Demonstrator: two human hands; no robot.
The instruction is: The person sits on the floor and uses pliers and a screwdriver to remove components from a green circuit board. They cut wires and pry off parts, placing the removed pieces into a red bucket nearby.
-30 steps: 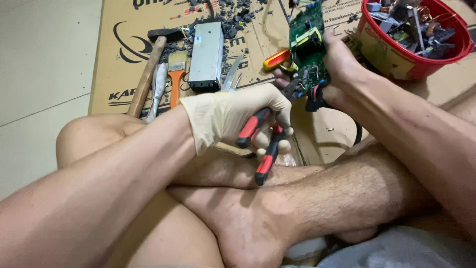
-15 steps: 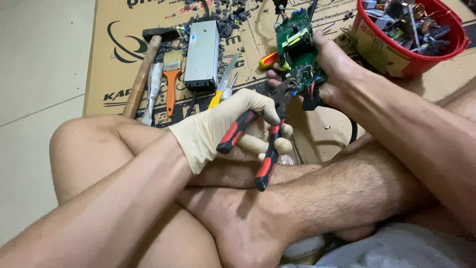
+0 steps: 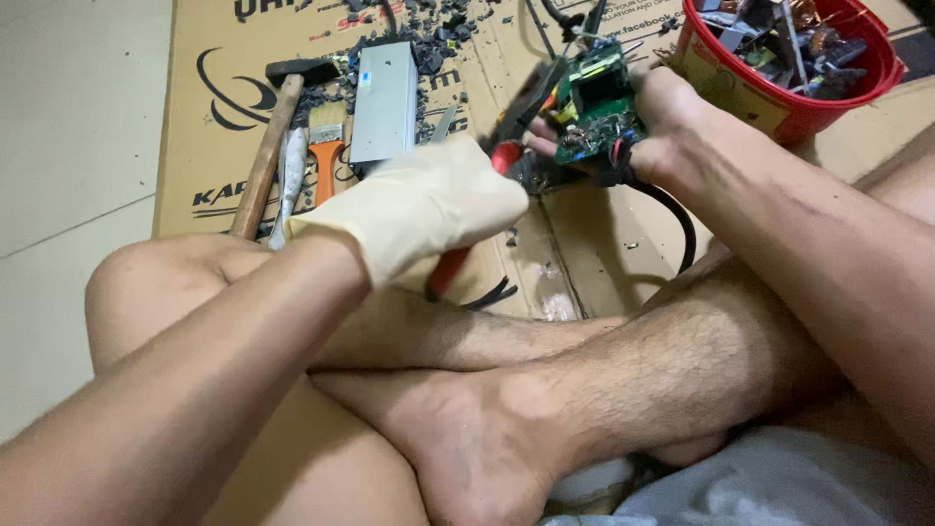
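My gloved left hand grips red-handled pliers, their nose at the green circuit board clamped in my bare right hand above the cardboard sheet; a component-stripping step, I judge, needing a steady bite.

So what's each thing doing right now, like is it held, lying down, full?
left hand: gloved, gripping pliers
pliers: red-handled, held, nose at the board
circuit board: held up by right hand
red bucket: upright, full of scrap parts
hammer: lying flat
paintbrush: lying flat
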